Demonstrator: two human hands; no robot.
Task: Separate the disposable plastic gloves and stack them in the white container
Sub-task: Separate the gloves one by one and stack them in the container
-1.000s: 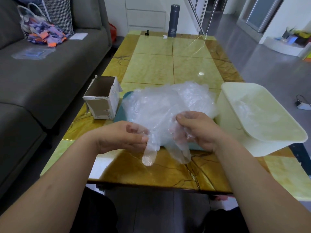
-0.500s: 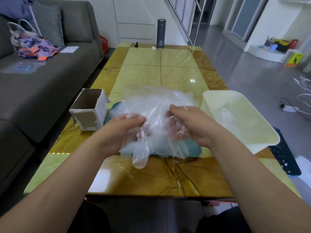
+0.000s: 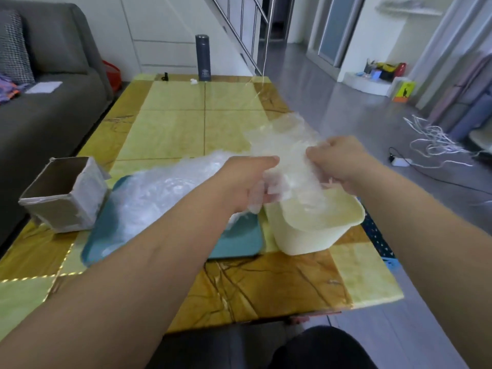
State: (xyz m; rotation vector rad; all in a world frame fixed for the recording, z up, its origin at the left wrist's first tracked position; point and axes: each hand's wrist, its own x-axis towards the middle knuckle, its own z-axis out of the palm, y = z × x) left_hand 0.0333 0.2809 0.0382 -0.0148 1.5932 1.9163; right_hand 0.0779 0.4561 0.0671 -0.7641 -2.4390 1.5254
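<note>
Both our forearms reach fwd over the near edge of the marble coffee table. Our left hand and right hand each pinch one side of a clear plastic glove, fingers curled, holding it spread just above the white container at the table's right edge. More gloves lie in a crumpled pile on a teal tray just left of the container, w/ an open cardboard box near the left edge.

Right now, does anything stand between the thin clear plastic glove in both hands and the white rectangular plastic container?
Nothing visible does. The left hand and right hand hold the glove just above the container's open top.
</note>
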